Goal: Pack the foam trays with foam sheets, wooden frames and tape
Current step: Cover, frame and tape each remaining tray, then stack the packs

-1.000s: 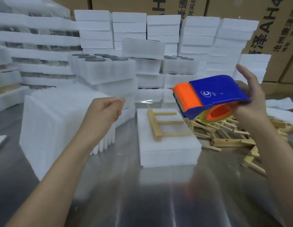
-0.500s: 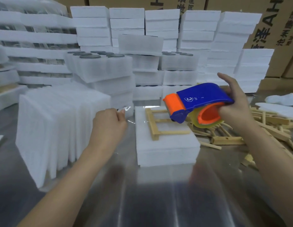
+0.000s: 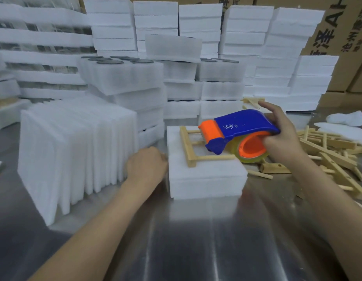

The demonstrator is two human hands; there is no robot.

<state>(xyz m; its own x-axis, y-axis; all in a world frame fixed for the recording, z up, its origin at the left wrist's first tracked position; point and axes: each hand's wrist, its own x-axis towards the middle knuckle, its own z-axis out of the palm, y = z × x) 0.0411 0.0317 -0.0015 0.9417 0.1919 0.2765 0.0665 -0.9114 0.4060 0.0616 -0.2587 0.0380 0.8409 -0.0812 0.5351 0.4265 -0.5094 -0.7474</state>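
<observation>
A white foam tray stack sits in the middle of the metal table, with a wooden frame lying on its top. My right hand grips a blue and orange tape dispenser just over the tray's right side, its orange end above the frame. My left hand is curled against the tray's left side wall. In the earlier frame it pinched the clear tape end; the tape itself is too faint to make out here.
A row of upright foam sheets stands left of my left hand. Loose wooden frames are heaped on the right. Foam tray stacks fill the back, some showing dark round lids, with cardboard boxes behind them.
Both hands dropped toward the tray. My left hand moved down and right to the tray's left wall. The dispenser came down over the wooden frame.
</observation>
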